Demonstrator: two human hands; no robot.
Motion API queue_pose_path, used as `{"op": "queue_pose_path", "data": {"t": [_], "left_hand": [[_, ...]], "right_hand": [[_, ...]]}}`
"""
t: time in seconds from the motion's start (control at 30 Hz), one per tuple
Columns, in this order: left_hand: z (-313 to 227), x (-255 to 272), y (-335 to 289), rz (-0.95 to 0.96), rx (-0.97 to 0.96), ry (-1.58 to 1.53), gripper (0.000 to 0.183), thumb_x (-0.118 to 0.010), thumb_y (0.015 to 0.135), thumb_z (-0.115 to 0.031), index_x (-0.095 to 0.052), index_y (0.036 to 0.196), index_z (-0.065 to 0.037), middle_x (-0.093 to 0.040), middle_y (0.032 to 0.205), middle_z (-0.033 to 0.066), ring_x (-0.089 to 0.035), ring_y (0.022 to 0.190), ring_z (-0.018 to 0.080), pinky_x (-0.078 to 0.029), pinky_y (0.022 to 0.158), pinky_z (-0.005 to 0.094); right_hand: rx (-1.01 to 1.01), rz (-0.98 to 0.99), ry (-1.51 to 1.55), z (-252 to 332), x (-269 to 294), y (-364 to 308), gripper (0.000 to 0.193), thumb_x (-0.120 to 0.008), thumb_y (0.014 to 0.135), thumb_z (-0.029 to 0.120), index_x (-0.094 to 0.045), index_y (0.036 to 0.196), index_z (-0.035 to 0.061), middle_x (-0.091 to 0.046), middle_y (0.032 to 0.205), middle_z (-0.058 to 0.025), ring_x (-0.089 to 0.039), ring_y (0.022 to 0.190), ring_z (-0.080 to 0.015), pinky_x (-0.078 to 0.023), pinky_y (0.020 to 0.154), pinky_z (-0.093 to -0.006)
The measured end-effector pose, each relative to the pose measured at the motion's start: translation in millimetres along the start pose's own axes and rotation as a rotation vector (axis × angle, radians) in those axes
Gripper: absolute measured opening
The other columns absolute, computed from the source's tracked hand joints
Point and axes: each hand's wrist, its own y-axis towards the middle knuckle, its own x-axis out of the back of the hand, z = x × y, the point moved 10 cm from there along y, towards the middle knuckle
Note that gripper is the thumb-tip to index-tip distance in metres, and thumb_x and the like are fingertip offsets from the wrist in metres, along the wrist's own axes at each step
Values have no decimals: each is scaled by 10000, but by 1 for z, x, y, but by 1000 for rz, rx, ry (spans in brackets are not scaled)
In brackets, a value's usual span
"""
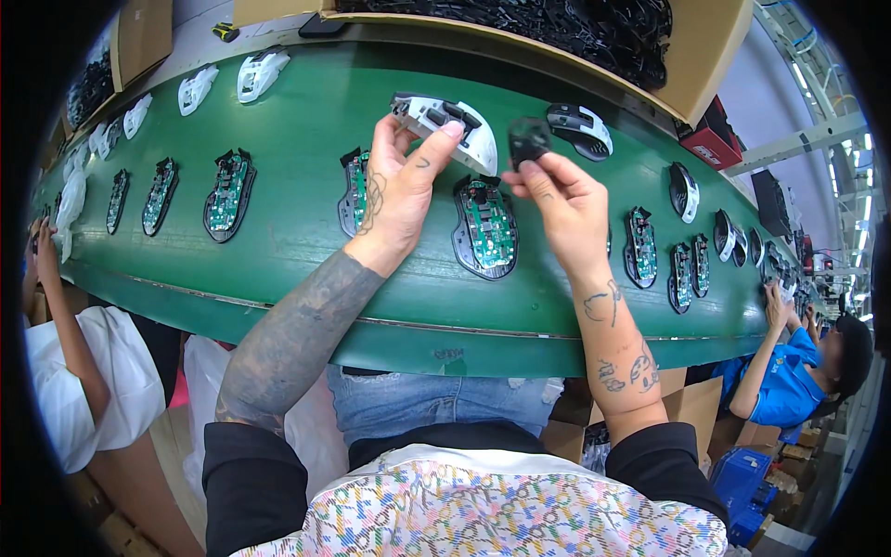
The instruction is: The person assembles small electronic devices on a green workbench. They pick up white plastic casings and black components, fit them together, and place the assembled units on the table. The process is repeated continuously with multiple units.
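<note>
My left hand (401, 195) is closed around a white and black computer mouse shell (475, 141), its thumb lying on top. Between the thumb and fingers of my right hand (568, 200) is a small black plastic part (529, 137), slightly blurred, held just right of the shell. Below the two hands a mouse base with a green circuit board (488, 227) lies on the green work surface (297, 269). Another mouse base (353, 190) is partly covered by my left hand. A white and black mouse shell (580, 128) sits beyond my right hand.
A cardboard box (710, 56) full of black parts stands at the far edge. More mouse bases (228, 200) and white shells (263, 74) are spread to both sides. A red and black box (713, 137) is at the far right. Co-workers sit at left and right (789, 381).
</note>
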Motion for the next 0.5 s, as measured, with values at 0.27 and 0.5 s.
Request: {"op": "queue_pose_path", "data": {"t": [0.27,0.5], "left_hand": [[-1,-1,-2,10,-46,20,487,-646,890,-212,-355,1250,-60,-517,1180,65,-512,1116,169,-382,1003,380],[-6,-12,-12,148,-17,-86,768,-770,779,-218,-245,1295,0,-402,1252,134,-469,1158,204,-405,983,329]], "right_hand": [[95,-73,-165,3,-7,-9,163,-685,846,77,-667,958,-40,-689,837,-79,-664,735,-110,-539,670,-222],[662,-60,-833,59,-31,-22,148,-712,778,47,-691,923,25,-674,790,-88,-665,688,-174,-529,602,-260]]}}
